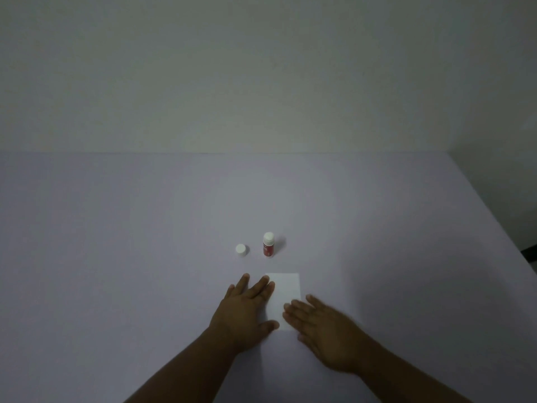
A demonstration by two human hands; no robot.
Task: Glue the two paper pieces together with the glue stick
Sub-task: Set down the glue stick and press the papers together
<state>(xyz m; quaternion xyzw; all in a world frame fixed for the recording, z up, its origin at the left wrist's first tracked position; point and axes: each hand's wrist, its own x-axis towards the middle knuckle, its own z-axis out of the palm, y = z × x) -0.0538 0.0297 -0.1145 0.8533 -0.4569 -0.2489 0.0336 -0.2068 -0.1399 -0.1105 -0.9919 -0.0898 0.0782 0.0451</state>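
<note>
Low on the pale lilac table, near its front middle, the left hand lies flat and fully spread, palm down, gripping nothing; its fingertips and thumb overlap the left edge of the white paper. At about 3 o'clock from it, the right hand is also flat and open, fingers together and pointing toward 10 o'clock, their tips resting on the paper's lower right part. It looks slightly blurred. Neither hand has hold of anything.

The paper is a plain white upright rectangle lying flat between the two hands. Only one sheet outline can be made out; whether a second piece lies under or on it cannot be told in this dim light. Its top and right edges are free and uncovered.

At 12 o'clock from the paper, well apart from it, stands the glue stick, upright, with a red labelled body and a white top. Just beside it at 9 o'clock, not touching, sits its white cap, a short round piece standing on the table.

The table spreads wide on all sides: broad bare surface toward 9 o'clock, a long stretch toward 12 o'clock up to the plain wall, and the right edge running diagonally at 3 o'clock, well away from the hands.
</note>
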